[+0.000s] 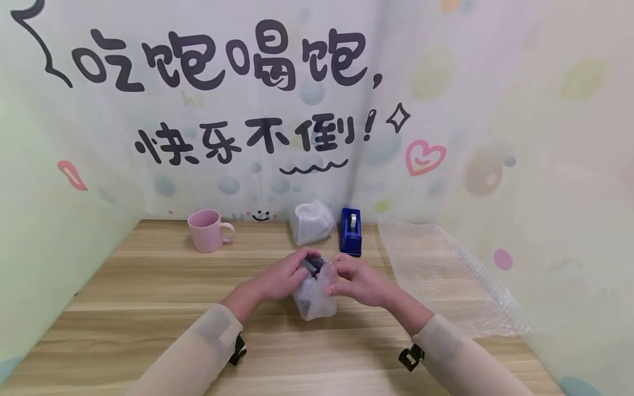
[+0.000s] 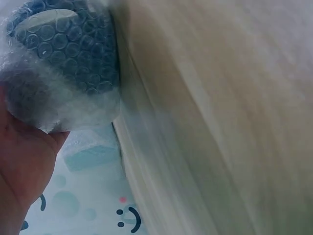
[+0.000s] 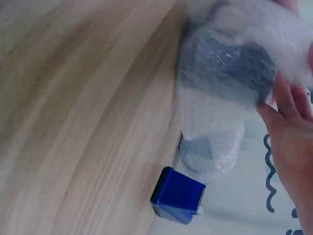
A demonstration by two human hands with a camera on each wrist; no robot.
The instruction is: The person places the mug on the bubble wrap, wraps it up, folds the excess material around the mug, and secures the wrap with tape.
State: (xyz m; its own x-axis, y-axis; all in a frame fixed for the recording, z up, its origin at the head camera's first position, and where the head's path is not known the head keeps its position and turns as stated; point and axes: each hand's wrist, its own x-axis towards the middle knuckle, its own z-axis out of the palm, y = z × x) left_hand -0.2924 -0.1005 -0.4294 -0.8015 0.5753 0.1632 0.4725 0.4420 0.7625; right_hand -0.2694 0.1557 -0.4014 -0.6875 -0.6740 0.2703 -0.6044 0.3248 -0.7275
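Observation:
A dark bluish object wrapped in bubble wrap (image 1: 317, 303) stands on the table in front of me, and its dark top shows through the opening. From the left, my left hand (image 1: 283, 278) holds the bundle, fingers over the upper edge. My right hand (image 1: 362, 283) pinches the loose bubble wrap at the right side of the opening. In the left wrist view, the bubble layer (image 2: 73, 63) lies close over the dark surface. The right wrist view shows the wrap (image 3: 225, 68) pulled around the object, partly blurred.
Behind the bundle stand a second bubble-wrapped item (image 1: 313, 224) and a blue tape dispenser (image 1: 351, 234). A pink mug (image 1: 205, 232) sits at the back left. A flat sheet of bubble wrap (image 1: 436, 275) covers the table's right side. A printed cloth (image 1: 247, 110) hangs behind the table.

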